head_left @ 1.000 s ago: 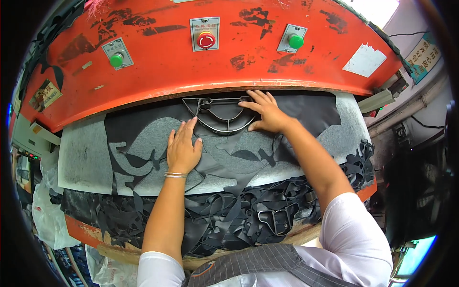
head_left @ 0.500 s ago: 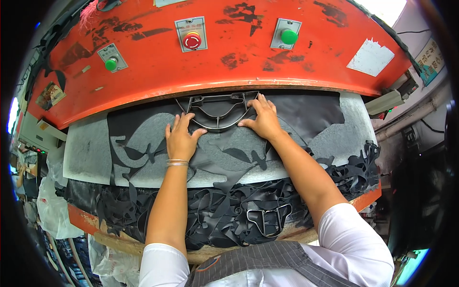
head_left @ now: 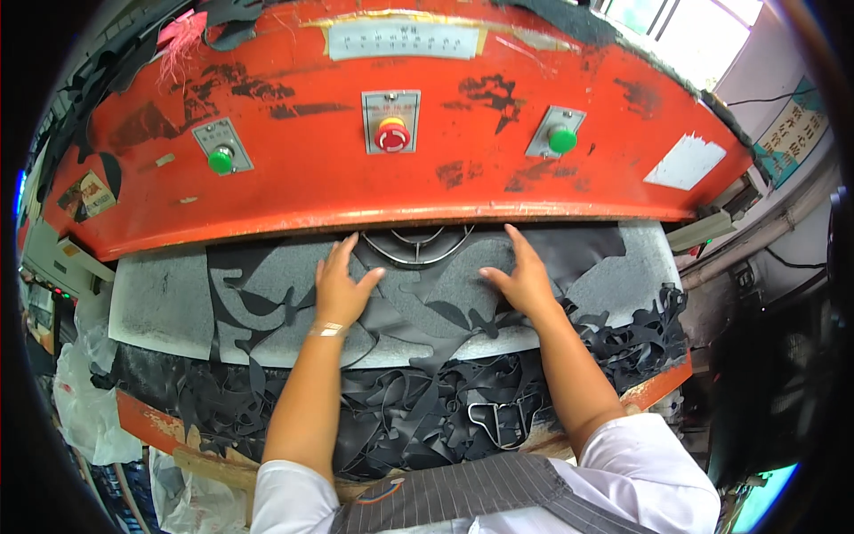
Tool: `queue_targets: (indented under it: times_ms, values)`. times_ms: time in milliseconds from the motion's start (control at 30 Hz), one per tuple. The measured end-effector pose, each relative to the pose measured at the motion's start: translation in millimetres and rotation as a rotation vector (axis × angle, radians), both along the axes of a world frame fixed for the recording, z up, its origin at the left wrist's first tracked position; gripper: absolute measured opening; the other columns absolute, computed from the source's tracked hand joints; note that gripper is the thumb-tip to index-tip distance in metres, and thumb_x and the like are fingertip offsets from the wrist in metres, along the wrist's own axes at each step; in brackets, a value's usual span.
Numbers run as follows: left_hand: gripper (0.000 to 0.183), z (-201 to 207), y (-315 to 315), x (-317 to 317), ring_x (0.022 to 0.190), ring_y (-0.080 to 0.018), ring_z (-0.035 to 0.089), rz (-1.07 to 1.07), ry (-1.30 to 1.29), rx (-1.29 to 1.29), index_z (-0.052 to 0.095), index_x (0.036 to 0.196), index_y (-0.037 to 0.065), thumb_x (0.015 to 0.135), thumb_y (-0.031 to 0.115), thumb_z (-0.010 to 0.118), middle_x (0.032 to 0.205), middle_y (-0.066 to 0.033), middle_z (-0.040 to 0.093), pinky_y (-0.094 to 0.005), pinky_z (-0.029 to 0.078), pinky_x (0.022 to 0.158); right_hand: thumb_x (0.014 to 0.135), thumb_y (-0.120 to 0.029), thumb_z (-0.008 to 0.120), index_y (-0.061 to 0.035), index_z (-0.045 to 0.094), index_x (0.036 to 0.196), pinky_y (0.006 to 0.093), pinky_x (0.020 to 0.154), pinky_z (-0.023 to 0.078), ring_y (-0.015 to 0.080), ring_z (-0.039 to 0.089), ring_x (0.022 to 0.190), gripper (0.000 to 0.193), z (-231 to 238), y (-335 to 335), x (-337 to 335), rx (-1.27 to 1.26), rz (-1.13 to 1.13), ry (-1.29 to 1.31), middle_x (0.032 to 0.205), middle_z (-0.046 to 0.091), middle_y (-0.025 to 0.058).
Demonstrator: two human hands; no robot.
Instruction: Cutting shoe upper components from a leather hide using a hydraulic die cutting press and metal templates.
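Note:
A curved metal cutting die lies on black sheet material, its far part hidden under the front edge of an orange press head. My left hand is just left of the die, fingers stretched forward and thumb apart, holding nothing. To the die's right, my right hand is likewise spread, empty and off the metal. Beneath the sheet is a pale grey cutting board, showing through curved cut-out gaps.
Black offcuts heap along the near edge, with a second metal die on them. The press front carries two green buttons and a red stop button. Clear plastic bags hang at left.
The die has slid away from me, further under the press head. Both hands have let go of it and moved apart. The view has tilted up, showing more of the press front.

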State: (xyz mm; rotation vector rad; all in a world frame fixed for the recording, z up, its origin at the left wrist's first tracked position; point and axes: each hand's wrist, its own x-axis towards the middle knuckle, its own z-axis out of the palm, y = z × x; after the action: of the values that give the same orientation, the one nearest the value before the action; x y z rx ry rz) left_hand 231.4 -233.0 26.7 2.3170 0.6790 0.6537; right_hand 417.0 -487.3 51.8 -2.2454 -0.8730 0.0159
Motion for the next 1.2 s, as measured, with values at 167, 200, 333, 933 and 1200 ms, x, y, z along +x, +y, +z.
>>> queue_targets:
  times_ms: [167, 200, 333, 933, 1200]
  values:
    - [0.022, 70, 40, -54, 0.085, -0.0195, 0.064, 0.140, -0.310, -0.069, 0.067, 0.091, 0.001, 0.091, 0.023, 0.066, 0.090, -0.0103, 0.067, -0.0310, 0.049, 0.079, 0.081, -0.018, 0.077, 0.0007, 0.052, 0.120, 0.0278, 0.075, 0.049, 0.0136, 0.054, 0.082, 0.049, 96, -6, 0, 0.549, -0.121, -0.098, 0.097, 0.057, 0.0091]
    - [0.021, 87, 45, -60, 0.076, -0.0156, 0.059, 0.149, -0.462, 0.011, 0.065, 0.087, 0.001, 0.094, 0.021, 0.062, 0.082, -0.0073, 0.063, -0.0287, 0.046, 0.072, 0.083, -0.016, 0.075, 0.0003, 0.053, 0.115, 0.0259, 0.071, 0.048, 0.0111, 0.052, 0.078, 0.042, 111, -6, 2, 0.610, -0.132, -0.193, 0.093, 0.056, 0.0069]
    - [0.020, 140, 51, -93, 0.073, -0.0197, 0.053, 0.302, -0.896, 0.504, 0.060, 0.081, 0.001, 0.096, 0.012, 0.056, 0.075, -0.0072, 0.056, -0.0330, 0.043, 0.068, 0.088, -0.014, 0.070, -0.0009, 0.053, 0.094, 0.0231, 0.060, 0.045, 0.0075, 0.050, 0.066, 0.022, 130, -1, -1, 0.644, -0.248, -0.255, 0.075, 0.054, 0.0001]
    - [0.029, 124, -82, -221, 0.065, -0.0298, 0.051, 0.008, -0.463, 0.466, 0.051, 0.068, 0.002, 0.091, 0.016, 0.062, 0.068, -0.0125, 0.052, -0.0394, 0.042, 0.061, 0.090, -0.025, 0.065, -0.0014, 0.065, 0.096, 0.0374, 0.073, 0.050, 0.0288, 0.063, 0.080, 0.024, 108, -121, -198, 0.265, 0.179, -0.164, 0.085, 0.064, 0.0180]
    - [0.034, 178, -47, -215, 0.070, -0.0374, 0.049, -0.067, -0.179, 0.339, 0.052, 0.074, 0.003, 0.095, 0.028, 0.054, 0.071, -0.0196, 0.049, -0.0465, 0.040, 0.064, 0.093, -0.026, 0.058, 0.0010, 0.060, 0.084, 0.0404, 0.065, 0.048, 0.0319, 0.062, 0.072, 0.028, 154, -107, -134, 0.346, -0.004, -0.263, 0.079, 0.062, 0.0176]
